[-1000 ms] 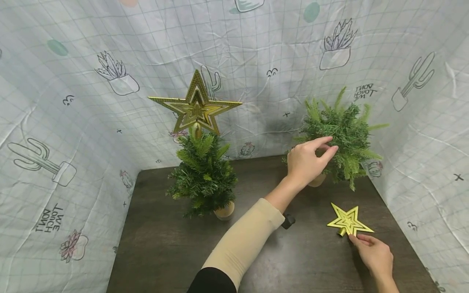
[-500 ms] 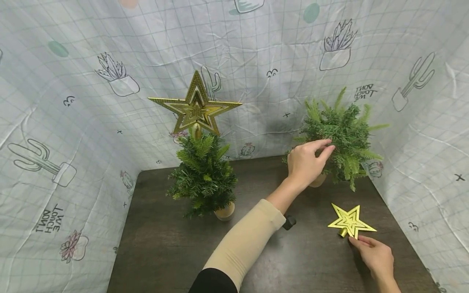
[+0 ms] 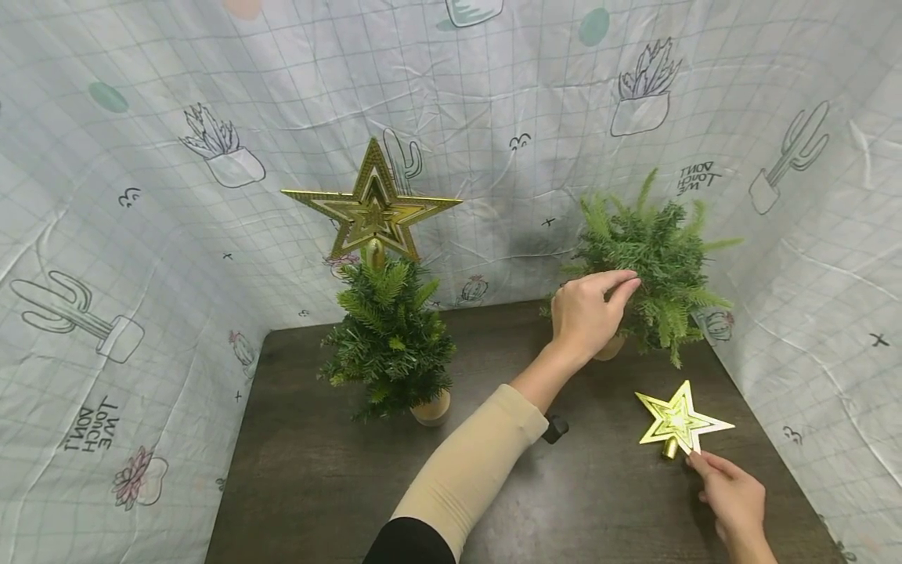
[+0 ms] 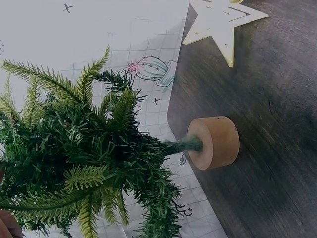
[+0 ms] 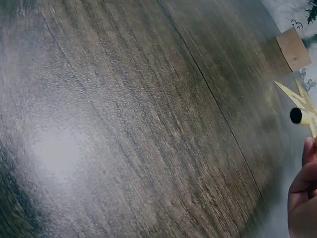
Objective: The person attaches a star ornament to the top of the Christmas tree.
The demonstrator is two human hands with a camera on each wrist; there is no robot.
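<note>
At the back right, my left hand [image 3: 583, 315] brings thumb and forefinger together at the upper part of a small artificial Christmas tree [image 3: 662, 262]. In the left wrist view, the fingers [image 4: 9, 225] show at the left edge beside foliage, and the tree's round wooden base [image 4: 214, 144] stands on the table. My right hand [image 3: 736, 493] pinches a lower point of a gold star tree topper [image 3: 678, 421] between thumb and fingers. The topper's hollow socket [image 5: 296, 115] faces the right wrist camera. The exact contact of the left fingertips is partly hidden by needles.
A second small tree [image 3: 391, 345] stands on the left, with a larger gold star [image 3: 373, 211] on its top. A small black object [image 3: 556, 428] shows beside the left forearm on the dark wooden table [image 3: 303, 470]. Patterned cloth [image 3: 493, 196] encloses the back and sides.
The right hand has moved slightly right with the star topper, which has turned and tilted. The left thumb and forefinger have closed together at the tree.
</note>
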